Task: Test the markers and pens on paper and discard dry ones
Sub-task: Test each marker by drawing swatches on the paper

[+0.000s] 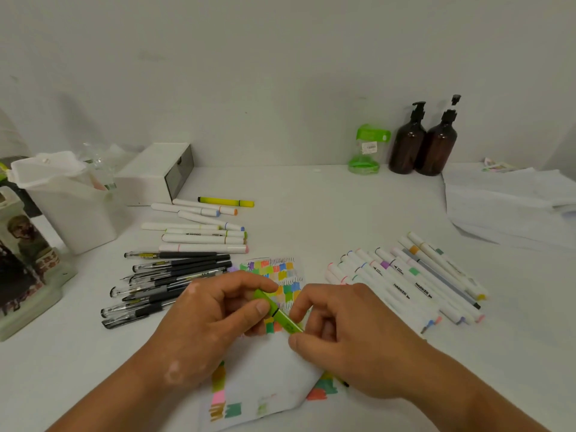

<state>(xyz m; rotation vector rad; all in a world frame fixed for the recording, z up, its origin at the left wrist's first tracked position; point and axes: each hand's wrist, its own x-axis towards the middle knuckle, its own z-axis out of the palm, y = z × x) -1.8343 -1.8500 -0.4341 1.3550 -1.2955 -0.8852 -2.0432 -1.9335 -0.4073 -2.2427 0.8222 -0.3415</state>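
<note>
A green highlighter [278,313] lies across both hands just above the test paper [268,369], which is covered with coloured swatches and scribbles. My left hand [205,319] grips its upper barrel between thumb and fingers. My right hand [346,332] pinches the lower cap end. Left of the paper sits a bundle of black gel pens [162,282]. Behind them lie white markers [202,235] and a yellow highlighter [226,202]. To the right is a fan of white markers [405,285].
A white bin [68,207] with an open lid and a white box [156,176] stand at the back left. A printed box [21,263] is at the left edge. Two brown pump bottles [424,145], a green-lidded jar [367,151] and stacked paper [514,204] line the back right.
</note>
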